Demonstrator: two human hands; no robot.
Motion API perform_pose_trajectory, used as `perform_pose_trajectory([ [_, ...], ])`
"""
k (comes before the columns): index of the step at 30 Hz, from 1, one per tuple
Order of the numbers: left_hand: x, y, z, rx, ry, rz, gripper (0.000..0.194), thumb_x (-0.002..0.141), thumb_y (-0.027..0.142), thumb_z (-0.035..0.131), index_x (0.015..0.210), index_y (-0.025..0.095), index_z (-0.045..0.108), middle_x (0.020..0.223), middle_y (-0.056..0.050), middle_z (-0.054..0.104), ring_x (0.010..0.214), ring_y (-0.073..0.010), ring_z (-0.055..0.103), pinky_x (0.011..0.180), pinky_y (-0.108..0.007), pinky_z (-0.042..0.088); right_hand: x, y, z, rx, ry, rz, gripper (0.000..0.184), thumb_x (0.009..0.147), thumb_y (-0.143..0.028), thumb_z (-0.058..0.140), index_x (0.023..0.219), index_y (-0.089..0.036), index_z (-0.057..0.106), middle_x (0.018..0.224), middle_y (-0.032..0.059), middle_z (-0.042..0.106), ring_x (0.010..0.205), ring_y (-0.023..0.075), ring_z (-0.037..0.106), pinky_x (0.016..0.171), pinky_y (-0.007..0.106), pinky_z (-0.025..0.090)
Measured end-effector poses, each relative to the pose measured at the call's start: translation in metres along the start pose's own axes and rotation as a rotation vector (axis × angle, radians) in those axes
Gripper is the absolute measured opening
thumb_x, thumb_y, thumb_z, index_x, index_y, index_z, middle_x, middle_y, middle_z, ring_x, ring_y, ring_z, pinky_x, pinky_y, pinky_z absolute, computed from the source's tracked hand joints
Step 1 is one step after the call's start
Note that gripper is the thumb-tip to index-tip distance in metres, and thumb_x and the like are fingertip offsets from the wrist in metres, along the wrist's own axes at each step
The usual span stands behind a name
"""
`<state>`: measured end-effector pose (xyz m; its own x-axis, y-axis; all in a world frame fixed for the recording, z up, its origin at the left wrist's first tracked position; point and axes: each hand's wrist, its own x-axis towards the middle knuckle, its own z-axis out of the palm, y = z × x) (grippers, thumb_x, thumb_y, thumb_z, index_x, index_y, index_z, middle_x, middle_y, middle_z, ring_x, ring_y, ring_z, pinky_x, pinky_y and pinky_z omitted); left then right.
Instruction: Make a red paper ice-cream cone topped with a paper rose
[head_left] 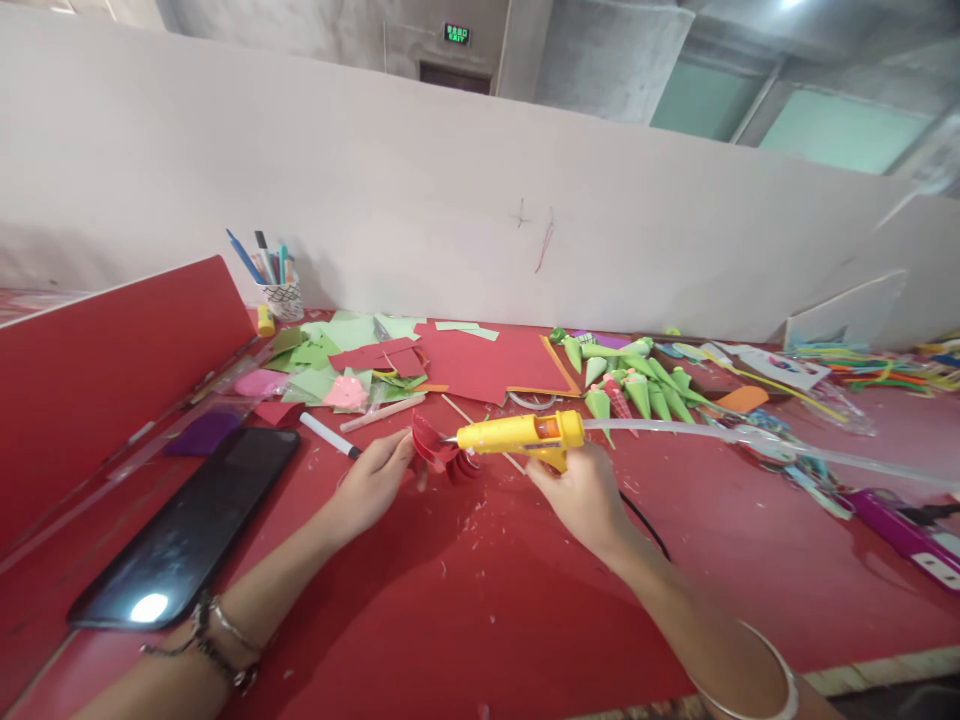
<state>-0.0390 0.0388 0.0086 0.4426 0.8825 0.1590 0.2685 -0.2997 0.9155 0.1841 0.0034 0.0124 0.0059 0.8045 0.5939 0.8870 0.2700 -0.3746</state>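
In the middle of the head view, my left hand (379,478) pinches a curled piece of red paper (431,440) between thumb and fingers, held just above the red tabletop. My right hand (589,495) grips a yellow hot glue gun (517,434) by its handle. The gun points left, and its metal nozzle meets or nearly meets the red paper; exact contact is hard to tell. A long clear glue stick (675,428) trails out of the gun's back toward the right. Below my right hand runs a black cord (646,522).
A black smartphone (191,520) lies at left, near a white marker (328,436). Green paper scraps (315,350) and several green paper cones (651,390) spread along the back. A pen cup (281,297) stands by the white partition (420,220). At right is a purple power strip (904,530).
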Motion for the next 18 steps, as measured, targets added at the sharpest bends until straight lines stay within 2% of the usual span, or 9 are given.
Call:
perform_pose_trajectory([
  [4,0.002,-0.0042,-0.0014,-0.026,0.018,0.036,0.037,0.087,0.035,0.025,0.068,0.016,0.05,0.057,0.001,0.051,0.06,-0.0131,0.05,0.069,-0.026,0.04,-0.0001,0.0005,0.0006,0.013,-0.003,0.002,0.008,0.066,-0.019,0.047,0.064,-0.017,0.055,0.049,0.0004,0.054,0.044,0.0133,0.05,0.044,0.023,0.039],
  [12,0.0022,-0.0049,-0.0028,-0.043,0.026,0.073,0.04,0.087,0.036,0.026,0.094,0.012,0.058,0.056,0.002,0.048,0.057,-0.0127,0.048,0.068,-0.026,0.04,-0.0007,0.0026,0.0024,-0.008,-0.002,0.01,0.01,0.066,-0.02,0.047,0.056,-0.018,0.049,0.051,0.0013,0.053,0.047,0.0148,0.052,0.047,0.025,0.04],
  [15,0.0014,-0.0041,-0.0041,-0.008,0.027,0.074,0.043,0.088,0.038,0.025,0.095,0.012,0.058,0.055,0.002,0.047,0.06,-0.0138,0.049,0.069,-0.027,0.04,-0.0006,0.0029,0.0025,-0.012,0.012,-0.005,0.01,0.066,-0.019,0.047,0.056,-0.019,0.048,0.05,0.0005,0.052,0.047,0.0142,0.051,0.046,0.024,0.04],
  [18,0.0013,-0.0024,-0.0045,0.027,0.034,0.068,0.043,0.088,0.038,0.023,0.088,0.013,0.057,0.054,0.002,0.047,0.061,-0.0138,0.049,0.069,-0.027,0.04,0.0001,0.002,0.0015,-0.006,0.028,-0.014,0.009,0.065,-0.018,0.047,0.056,-0.019,0.047,0.047,-0.0007,0.05,0.045,0.0133,0.049,0.045,0.023,0.039],
])
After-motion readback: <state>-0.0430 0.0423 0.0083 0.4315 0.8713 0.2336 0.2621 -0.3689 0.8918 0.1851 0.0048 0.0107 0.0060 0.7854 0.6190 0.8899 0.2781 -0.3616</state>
